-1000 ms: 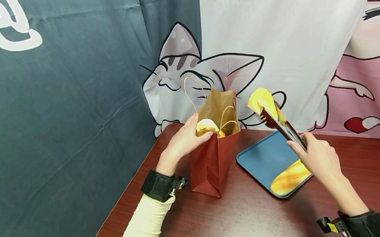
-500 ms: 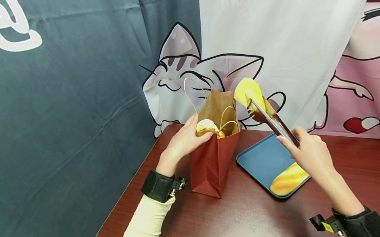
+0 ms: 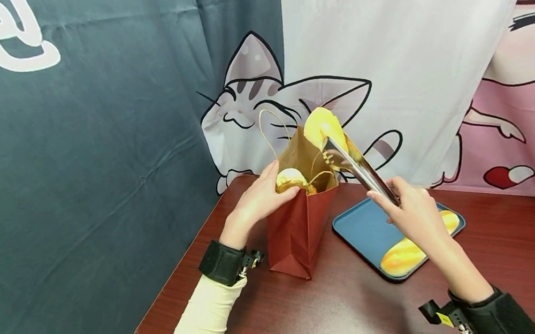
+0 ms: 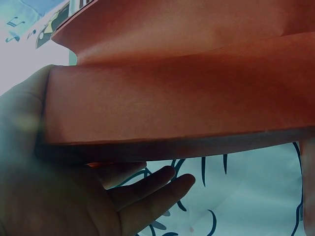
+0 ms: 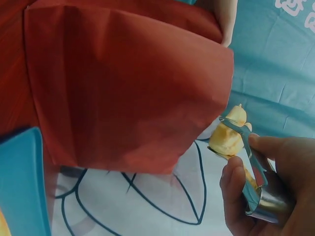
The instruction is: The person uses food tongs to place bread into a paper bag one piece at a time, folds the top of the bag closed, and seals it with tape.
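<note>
My left hand [image 3: 265, 191] grips the upper side of a red paper bag [image 3: 293, 234], thumb along the front rim, fingers on the far side. The bag stands upright and unfolded on the table; a round, pale-topped bun [image 3: 290, 177] shows just inside its mouth. In my right hand [image 3: 414, 212] are metal tongs [image 3: 367, 173], squeezed around a yellow bread piece [image 3: 323, 126]. That piece is raised over the bag's right rim, overlapping the mouth in the head view. From the right wrist view, the bread [image 5: 229, 140] appears beside the bag's top edge.
A blue tray [image 3: 360, 228] lies right of the bag, with a long bread loaf [image 3: 404, 257] on it, partly covered by my right wrist. Twine handles [image 3: 264, 129] stick up from the bag. Printed curtains [image 3: 123, 122] hang behind the brown table [image 3: 349, 309].
My right hand has carried the tongs and bread leftward, from above the tray to over the bag's rim. The left hand and bag have stayed put. More of the loaf shows.
</note>
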A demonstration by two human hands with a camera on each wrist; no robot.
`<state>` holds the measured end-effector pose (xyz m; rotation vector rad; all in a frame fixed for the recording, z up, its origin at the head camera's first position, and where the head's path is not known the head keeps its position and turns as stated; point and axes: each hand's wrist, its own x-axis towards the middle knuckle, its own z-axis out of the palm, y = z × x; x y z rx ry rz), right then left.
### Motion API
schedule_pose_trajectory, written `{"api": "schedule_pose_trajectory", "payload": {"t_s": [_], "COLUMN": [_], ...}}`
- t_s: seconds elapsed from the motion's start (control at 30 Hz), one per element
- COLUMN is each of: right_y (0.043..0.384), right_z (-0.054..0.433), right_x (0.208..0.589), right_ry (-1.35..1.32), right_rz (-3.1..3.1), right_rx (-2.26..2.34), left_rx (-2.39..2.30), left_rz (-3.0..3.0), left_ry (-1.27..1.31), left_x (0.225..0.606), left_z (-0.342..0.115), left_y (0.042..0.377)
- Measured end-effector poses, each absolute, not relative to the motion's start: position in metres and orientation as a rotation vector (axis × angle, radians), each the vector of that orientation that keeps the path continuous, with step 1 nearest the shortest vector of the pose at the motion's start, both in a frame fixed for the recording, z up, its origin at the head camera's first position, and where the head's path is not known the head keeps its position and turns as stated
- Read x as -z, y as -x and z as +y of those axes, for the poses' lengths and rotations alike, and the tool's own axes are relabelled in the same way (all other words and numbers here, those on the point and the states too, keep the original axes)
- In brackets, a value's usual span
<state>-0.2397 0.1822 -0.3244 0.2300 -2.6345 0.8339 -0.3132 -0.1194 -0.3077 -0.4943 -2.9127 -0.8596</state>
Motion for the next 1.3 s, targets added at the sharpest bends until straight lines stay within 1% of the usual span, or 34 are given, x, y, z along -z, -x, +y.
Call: {"api": "schedule_pose_trajectory", "payload": {"t_s": [0.33, 0.8, 1.3], "right_y": [0.241, 0.238, 0.239], "right_z": [0.168, 0.178, 0.177], "right_x": [0.324, 0.323, 0.324], "right_ry": [-0.26, -0.235, -0.245], "right_rz": [-2.678, -2.699, -2.714], "right_rx": [-0.835, -0.792, -0.775], "left_rx": [0.873, 0.854, 0.857], "left_rz": [-2.905, -2.924, -2.907], "left_ry": [0.5, 0.477, 0.5], "left_x": [0.308, 0.309, 0.31], "left_z": [-0.12, -0.12, -0.12], "left_y": [0.312, 0.312, 0.313]}}
